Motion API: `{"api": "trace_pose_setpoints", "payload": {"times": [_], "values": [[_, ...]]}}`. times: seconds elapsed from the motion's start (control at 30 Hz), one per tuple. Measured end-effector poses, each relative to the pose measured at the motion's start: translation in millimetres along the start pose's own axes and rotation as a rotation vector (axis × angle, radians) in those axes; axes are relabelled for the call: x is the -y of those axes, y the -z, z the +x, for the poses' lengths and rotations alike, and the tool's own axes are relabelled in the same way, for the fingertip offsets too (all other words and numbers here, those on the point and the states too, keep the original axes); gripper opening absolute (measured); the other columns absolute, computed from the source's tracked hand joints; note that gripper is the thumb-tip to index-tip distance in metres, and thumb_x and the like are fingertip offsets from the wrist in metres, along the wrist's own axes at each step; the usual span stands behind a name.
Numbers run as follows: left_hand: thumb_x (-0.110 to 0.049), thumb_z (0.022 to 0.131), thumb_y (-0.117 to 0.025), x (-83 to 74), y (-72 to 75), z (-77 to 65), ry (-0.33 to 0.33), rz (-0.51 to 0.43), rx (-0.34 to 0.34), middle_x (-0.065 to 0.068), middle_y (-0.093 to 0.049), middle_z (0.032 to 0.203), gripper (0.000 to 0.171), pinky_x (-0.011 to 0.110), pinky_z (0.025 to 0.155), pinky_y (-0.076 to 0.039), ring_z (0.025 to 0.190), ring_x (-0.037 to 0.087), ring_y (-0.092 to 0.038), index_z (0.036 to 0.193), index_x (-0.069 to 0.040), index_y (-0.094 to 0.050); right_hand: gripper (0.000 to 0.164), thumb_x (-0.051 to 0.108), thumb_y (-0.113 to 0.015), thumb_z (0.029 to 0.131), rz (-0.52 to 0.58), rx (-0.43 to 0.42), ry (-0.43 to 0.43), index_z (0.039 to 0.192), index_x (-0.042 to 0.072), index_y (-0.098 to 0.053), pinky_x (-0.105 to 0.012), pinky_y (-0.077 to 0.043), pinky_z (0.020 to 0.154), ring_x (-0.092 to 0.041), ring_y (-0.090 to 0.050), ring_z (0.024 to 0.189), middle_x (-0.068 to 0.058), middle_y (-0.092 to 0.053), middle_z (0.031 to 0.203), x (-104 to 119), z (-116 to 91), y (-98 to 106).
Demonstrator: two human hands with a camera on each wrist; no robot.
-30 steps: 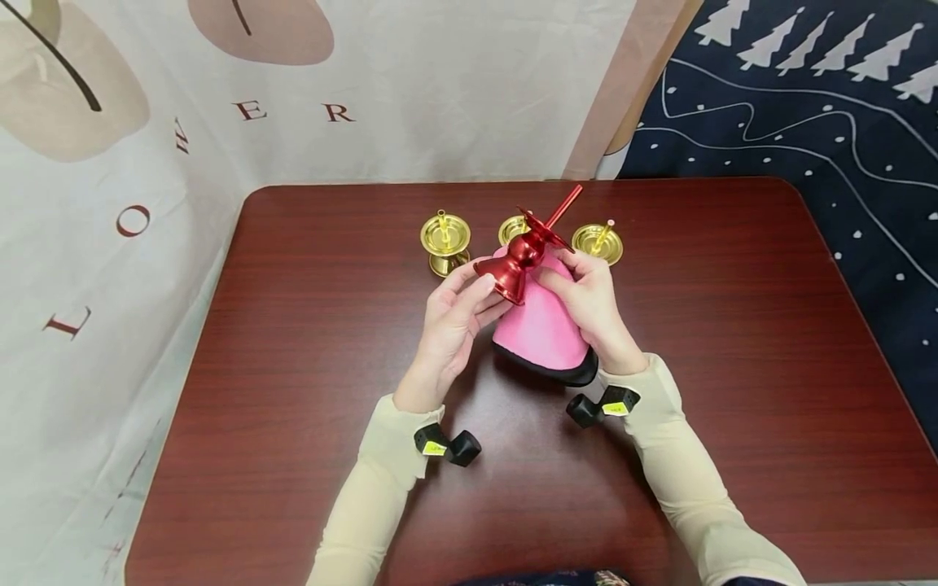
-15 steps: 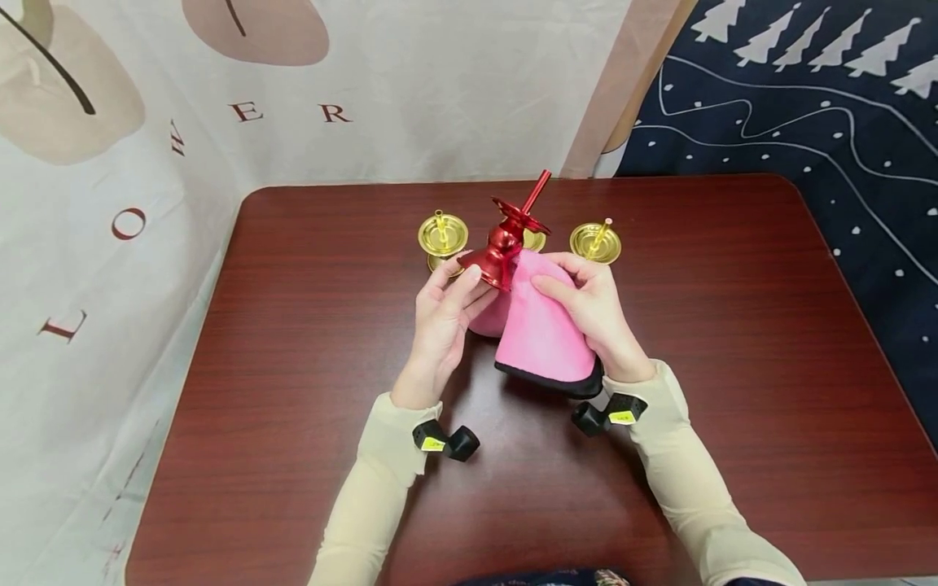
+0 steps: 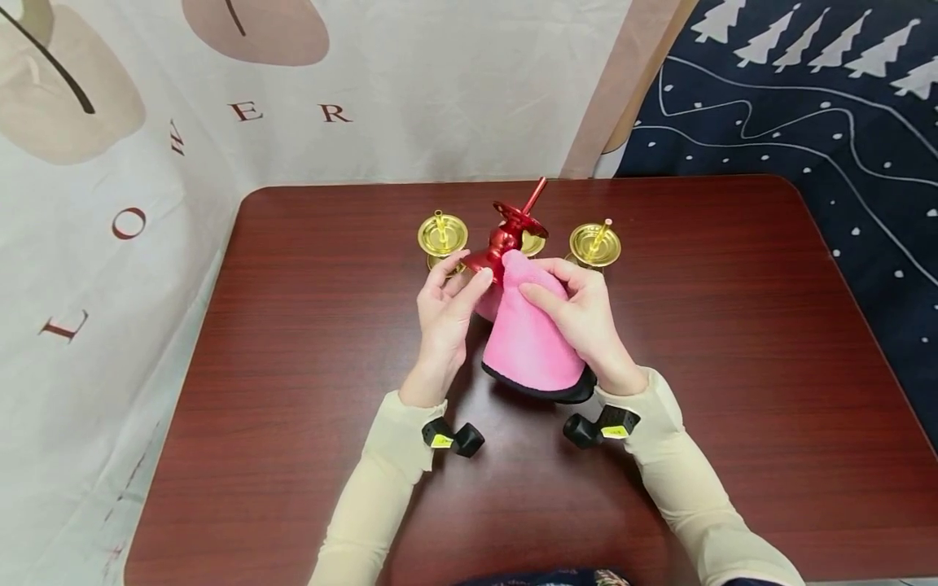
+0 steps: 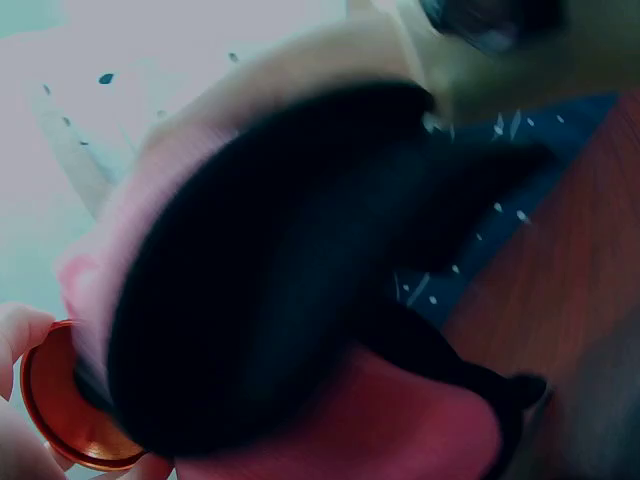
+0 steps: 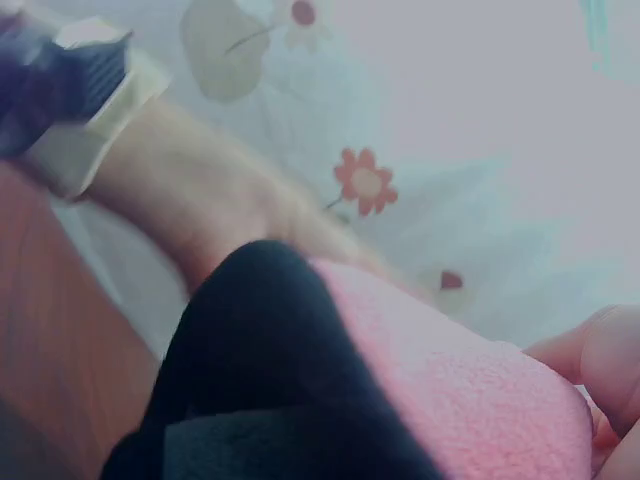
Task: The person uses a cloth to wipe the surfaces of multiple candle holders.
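By its flared foot, my left hand (image 3: pixel 444 330) holds a shiny red metal candlestick (image 3: pixel 504 238). It tilts, its thin red stem pointing up and to the right. Bunched in my right hand (image 3: pixel 589 321) is a pink fuzzy cloth (image 3: pixel 535 350) with a black edge, and its top lies against the candlestick's lower part. More pink fabric shows behind the foot. In the left wrist view, the foot's hollow underside (image 4: pixel 75 400) sits between the left fingers, while the cloth's dark side fills the middle. The right wrist view shows the cloth (image 5: pixel 470 370) close up, with fingertips at its right edge.
Behind the hands, gold candlesticks stand in a row near the table's back edge: a left one (image 3: pixel 443 236), a middle one (image 3: pixel 533 244) partly hidden by the red candlestick, and a right one (image 3: pixel 595 244). The brown wooden table (image 3: pixel 293 423) lies beneath.
The red candlestick has shifted left and tilts less than a second ago. In my right hand the cloth went a little right, then back left, against the candlestick's lower part.
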State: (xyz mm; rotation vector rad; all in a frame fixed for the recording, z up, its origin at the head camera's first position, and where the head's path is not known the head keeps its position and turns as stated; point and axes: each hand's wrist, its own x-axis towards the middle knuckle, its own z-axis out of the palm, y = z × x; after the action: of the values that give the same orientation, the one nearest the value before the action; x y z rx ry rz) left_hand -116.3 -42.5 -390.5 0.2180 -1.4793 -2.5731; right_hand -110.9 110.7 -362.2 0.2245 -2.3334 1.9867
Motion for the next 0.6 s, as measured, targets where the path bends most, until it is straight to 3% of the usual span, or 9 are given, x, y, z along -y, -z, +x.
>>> {"api": "trace_pose_setpoints", "payload": {"times": [0.1, 0.27, 0.37, 0.5, 0.6], "values": [[0.012, 0.072, -0.07, 5.1, 2.8, -0.6, -0.142, 0.163, 0.047, 0.011, -0.067, 0.095, 0.043, 0.031, 0.081, -0.052, 0.085, 0.014, -0.065, 0.113, 0.005, -0.059, 0.024, 0.004, -0.069, 0.081, -0.036, -0.047, 0.089, 0.104, -0.004, -0.067, -0.023, -0.053, 0.063, -0.012, -0.061, 0.071, -0.018, -0.067, 0.094, 6.9, -1.2, 0.0], [0.003, 0.066, -0.079, 10.8, 9.1, -1.8, -0.573, 0.538, 0.152, 0.019, -0.063, 0.111, 0.055, 0.036, 0.086, -0.05, 0.099, 0.022, -0.062, 0.116, 0.006, -0.058, 0.028, 0.0, -0.072, 0.078, -0.125, -0.141, 0.31, 0.105, -0.005, -0.065, -0.019, -0.049, 0.069, -0.013, -0.059, 0.082, -0.016, -0.067, 0.099, 11.0, -0.6, 0.8], [0.0, 0.065, -0.079, 11.9, 10.4, -1.5, -0.791, 0.655, 0.198, 0.02, -0.061, 0.114, 0.052, 0.036, 0.09, -0.048, 0.107, 0.027, -0.058, 0.114, 0.005, -0.06, 0.031, 0.0, -0.073, 0.077, -0.196, -0.162, 0.439, 0.106, -0.005, -0.063, -0.02, -0.048, 0.076, -0.016, -0.06, 0.087, -0.015, -0.066, 0.101, 10.5, 0.6, 0.9], [0.001, 0.064, -0.076, 13.1, 9.5, -0.7, -0.96, 0.717, 0.23, 0.023, -0.058, 0.116, 0.05, 0.037, 0.089, -0.047, 0.108, 0.033, -0.054, 0.111, 0.005, -0.061, 0.03, -0.001, -0.075, 0.075, -0.274, -0.136, 0.534, 0.104, -0.003, -0.066, -0.021, -0.048, 0.082, -0.02, -0.063, 0.091, -0.013, -0.068, 0.1, 10.0, 2.4, 1.1], [-0.001, 0.064, -0.076, 13.6, 9.2, 0.6, -1.019, 0.726, 0.225, 0.023, -0.057, 0.115, 0.049, 0.039, 0.086, -0.047, 0.106, 0.034, -0.054, 0.111, 0.004, -0.062, 0.029, -0.001, -0.075, 0.074, -0.307, -0.081, 0.581, 0.102, -0.001, -0.068, -0.022, -0.048, 0.085, -0.02, -0.064, 0.092, -0.013, -0.069, 0.099, 8.3, 2.8, 3.4]]}}
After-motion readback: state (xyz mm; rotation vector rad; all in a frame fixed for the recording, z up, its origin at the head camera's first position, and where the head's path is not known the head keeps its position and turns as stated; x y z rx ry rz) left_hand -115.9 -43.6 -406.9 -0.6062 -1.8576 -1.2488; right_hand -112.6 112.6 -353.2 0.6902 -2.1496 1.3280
